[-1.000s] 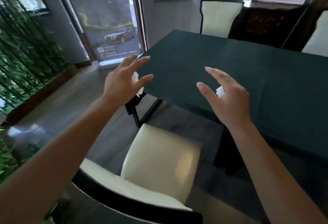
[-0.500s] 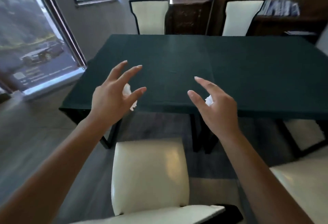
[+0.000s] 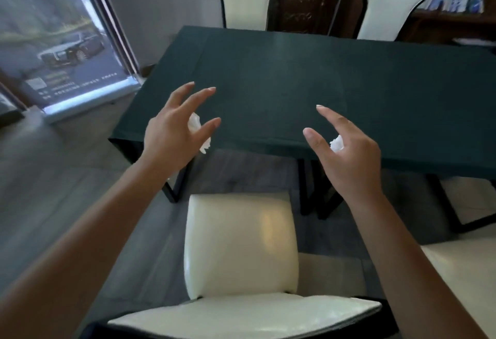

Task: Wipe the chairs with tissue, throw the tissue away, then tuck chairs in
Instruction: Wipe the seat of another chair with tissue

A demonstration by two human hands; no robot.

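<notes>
Looking down, a cream chair is seen pulled out just in front of the green table, not yet tucked in. A wad of tissue is kept in the left hand and another tissue wad in the right hand, tucked against each palm while the other fingers are spread. With grips that loose, either wad could easily be dropped. A second chair sits close on the right and could get bumped.
</notes>
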